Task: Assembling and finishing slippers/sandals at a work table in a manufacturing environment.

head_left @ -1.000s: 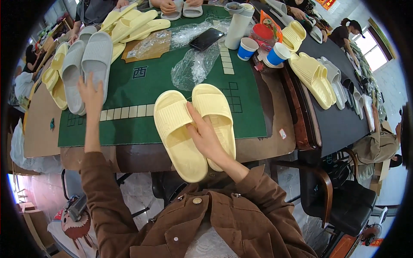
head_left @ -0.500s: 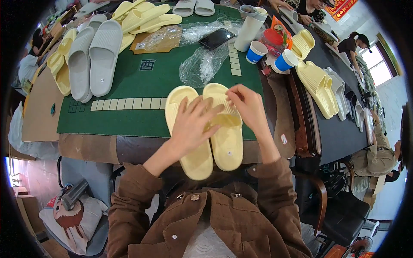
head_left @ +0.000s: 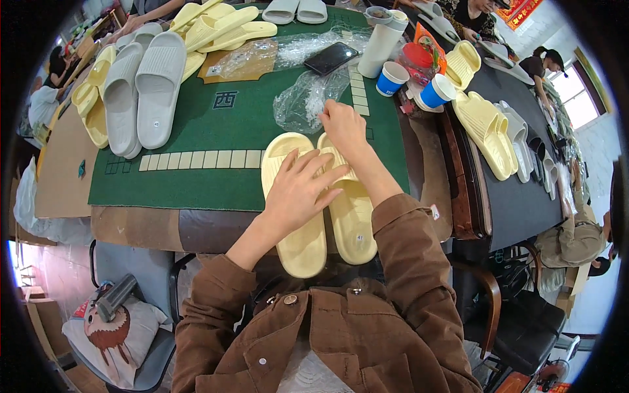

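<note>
A pair of pale yellow slippers lies at the front edge of the green mat, the left slipper and the right slipper side by side with soles toward me. My left hand rests over the straps, fingers spread and holding nothing. Beyond the slippers, my right hand has its fingertips drawn together at a clear plastic bag with small white bits in it. Whatever is between those fingertips, if anything, is too small to make out.
Grey slippers and a heap of yellow slippers stand at the left. A phone, a white bottle and paper cups are at the back right. More slippers line the dark table at right, where other people work.
My right hand has moved forward from the right slipper's strap to the plastic bag. The slippers have shifted slightly right, with my left hand still over them.
</note>
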`<state>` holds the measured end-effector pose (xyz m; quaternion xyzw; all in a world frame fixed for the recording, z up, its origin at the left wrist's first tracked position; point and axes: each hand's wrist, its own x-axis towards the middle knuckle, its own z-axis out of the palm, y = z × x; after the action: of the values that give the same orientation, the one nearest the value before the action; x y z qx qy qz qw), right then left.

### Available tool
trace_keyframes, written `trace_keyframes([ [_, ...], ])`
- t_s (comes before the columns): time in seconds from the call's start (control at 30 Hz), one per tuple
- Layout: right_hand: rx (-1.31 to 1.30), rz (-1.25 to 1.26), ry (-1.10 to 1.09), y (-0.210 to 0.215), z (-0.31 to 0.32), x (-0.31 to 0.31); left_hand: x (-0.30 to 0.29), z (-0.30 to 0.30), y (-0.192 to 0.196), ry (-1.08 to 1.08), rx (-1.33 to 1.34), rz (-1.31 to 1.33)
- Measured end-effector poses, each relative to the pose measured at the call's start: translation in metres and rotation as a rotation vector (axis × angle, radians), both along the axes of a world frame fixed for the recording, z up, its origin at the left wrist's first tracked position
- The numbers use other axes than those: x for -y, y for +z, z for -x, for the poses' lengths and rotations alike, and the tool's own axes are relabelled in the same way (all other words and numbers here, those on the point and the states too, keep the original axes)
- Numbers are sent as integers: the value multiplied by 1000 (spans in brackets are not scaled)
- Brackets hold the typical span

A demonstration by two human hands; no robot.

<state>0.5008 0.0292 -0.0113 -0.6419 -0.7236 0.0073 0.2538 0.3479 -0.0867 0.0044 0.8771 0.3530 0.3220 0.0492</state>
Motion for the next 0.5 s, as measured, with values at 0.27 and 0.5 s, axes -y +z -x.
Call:
trace_keyframes([
  [0.27,97,-159,68,19,0,24,-1,0,1,36,38,124],
  [0.5,-465,-460,544,42,0,80,-1,3,4,86,243,276],
])
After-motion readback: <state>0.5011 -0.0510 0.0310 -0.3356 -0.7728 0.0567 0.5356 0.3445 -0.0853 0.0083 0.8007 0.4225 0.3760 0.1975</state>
